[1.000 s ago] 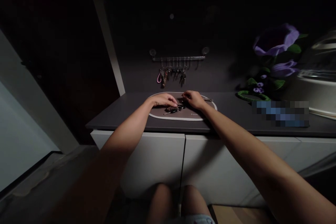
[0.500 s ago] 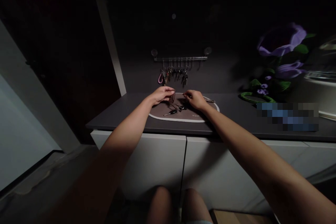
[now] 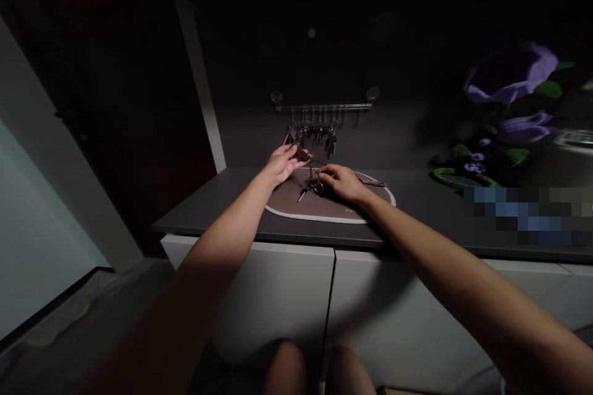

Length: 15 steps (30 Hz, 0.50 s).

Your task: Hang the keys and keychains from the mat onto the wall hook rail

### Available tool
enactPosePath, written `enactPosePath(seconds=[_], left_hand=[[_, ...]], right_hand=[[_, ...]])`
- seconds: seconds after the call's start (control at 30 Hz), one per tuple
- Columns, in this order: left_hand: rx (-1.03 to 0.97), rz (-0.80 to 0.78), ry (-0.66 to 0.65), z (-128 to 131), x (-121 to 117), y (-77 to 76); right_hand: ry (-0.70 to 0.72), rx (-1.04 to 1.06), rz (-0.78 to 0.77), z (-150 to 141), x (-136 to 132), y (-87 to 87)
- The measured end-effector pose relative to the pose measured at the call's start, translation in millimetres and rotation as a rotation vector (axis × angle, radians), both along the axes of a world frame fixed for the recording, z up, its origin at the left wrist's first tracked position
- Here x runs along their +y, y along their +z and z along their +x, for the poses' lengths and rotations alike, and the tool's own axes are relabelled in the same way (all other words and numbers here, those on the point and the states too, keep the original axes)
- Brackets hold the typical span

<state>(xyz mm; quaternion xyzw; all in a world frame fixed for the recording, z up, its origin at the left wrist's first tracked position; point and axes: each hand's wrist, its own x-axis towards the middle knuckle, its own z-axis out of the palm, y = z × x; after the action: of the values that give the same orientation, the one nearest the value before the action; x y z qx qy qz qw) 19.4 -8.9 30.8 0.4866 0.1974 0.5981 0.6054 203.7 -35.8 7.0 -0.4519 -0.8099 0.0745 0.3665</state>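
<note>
My left hand (image 3: 281,163) is raised above an oval grey mat (image 3: 324,213) on a dark counter and pinches one end of a key bunch (image 3: 311,184). The keys dangle below it, just over the mat. My right hand (image 3: 341,180) rests low on the mat and fingers the same bunch from the right. A thin link runs between the two hands. Behind them a wall rail (image 3: 323,107) carries several more key sets (image 3: 315,134) on hooks.
Purple artificial flowers (image 3: 512,83) and a green ring (image 3: 456,178) stand at the counter's right. A small dark item (image 3: 374,182) lies at the mat's far edge. White cabinet doors (image 3: 282,296) are below, my knees (image 3: 319,370) close to them. A door frame (image 3: 199,83) stands left.
My left hand rose off the mat, lifting the key bunch with it. My right hand stayed low on the mat at the keys. The view shifted slightly.
</note>
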Motion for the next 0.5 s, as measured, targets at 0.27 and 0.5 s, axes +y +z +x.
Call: enactPosePath(seconds=[0.27, 0.5], left_hand=[[-0.141, -0.018, 0.012, -0.1, 0.3, 3.9], [-0.157, -0.014, 0.056, -0.8, 2.2, 6.1]], right_hand=[[0.107, 0.125, -0.092, -1.7, 6.7, -3.9], [0.14, 0.157, -0.152, -5.5, -2.3, -2.6]])
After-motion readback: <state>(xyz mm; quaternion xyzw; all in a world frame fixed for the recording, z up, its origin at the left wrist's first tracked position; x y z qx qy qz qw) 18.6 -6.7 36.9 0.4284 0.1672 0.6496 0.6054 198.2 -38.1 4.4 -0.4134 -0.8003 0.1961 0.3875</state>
